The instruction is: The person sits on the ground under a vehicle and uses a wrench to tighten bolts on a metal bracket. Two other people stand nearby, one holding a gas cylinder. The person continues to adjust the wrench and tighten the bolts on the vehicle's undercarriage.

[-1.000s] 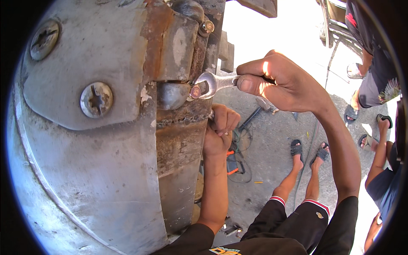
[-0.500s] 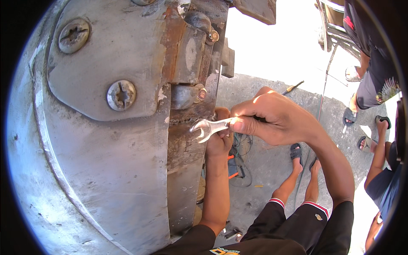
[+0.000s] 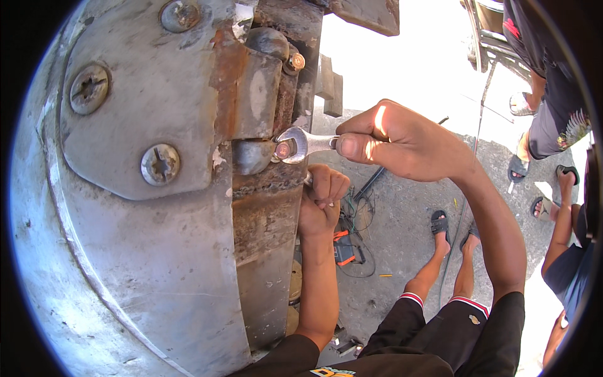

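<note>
My right hand (image 3: 402, 141) is closed round the handle of an open-end wrench (image 3: 306, 144), thumb along its side. The wrench's jaws are at a copper-coloured bolt (image 3: 283, 150) beside a rounded grey metal knob (image 3: 253, 157); whether they grip it I cannot tell. Just below, my left hand (image 3: 322, 191) is curled at the edge of the rusty metal strip (image 3: 267, 217). A small pale bit shows at its fingers, but what they hold, if anything, is hidden. A second copper-coloured bolt (image 3: 295, 61) sits higher on the same edge.
A large curved grey metal body (image 3: 182, 251) fills the left, its bolted plate (image 3: 132, 125) carrying slotted screw heads. Below on the concrete lie cables and an orange-and-black box (image 3: 343, 247). People in sandals are at the right, near a metal-framed stand (image 3: 493, 38).
My right hand has moved up with the wrench, bringing its jaws from the rusty strip to the lower bolt. My left hand now shows more fully below it. The view has shifted slightly.
</note>
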### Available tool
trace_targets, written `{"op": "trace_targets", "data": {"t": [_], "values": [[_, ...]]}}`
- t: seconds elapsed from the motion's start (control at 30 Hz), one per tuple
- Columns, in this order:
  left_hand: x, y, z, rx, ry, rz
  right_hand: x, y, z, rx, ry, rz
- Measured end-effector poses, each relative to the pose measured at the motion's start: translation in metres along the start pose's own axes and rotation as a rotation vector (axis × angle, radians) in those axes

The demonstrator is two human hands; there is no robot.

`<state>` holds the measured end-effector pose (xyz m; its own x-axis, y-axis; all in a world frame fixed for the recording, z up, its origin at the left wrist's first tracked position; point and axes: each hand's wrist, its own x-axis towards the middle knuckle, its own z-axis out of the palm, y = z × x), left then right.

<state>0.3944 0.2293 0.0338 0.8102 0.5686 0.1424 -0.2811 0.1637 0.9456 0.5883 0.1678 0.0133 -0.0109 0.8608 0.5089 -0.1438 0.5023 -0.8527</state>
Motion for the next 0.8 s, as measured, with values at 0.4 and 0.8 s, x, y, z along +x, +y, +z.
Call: {"op": "trace_targets", "data": {"t": [0.4,0.8], "values": [[-0.009,-0.004,-0.002,0.037,0.13,-0.003,-0.024,-0.03,0.06,0.273,0.343,0.207],[0.003,-0.009,-0.002,-0.069,0.042,-0.014,-0.043,-0.039,0.108,0.443,0.557,0.284]]}}
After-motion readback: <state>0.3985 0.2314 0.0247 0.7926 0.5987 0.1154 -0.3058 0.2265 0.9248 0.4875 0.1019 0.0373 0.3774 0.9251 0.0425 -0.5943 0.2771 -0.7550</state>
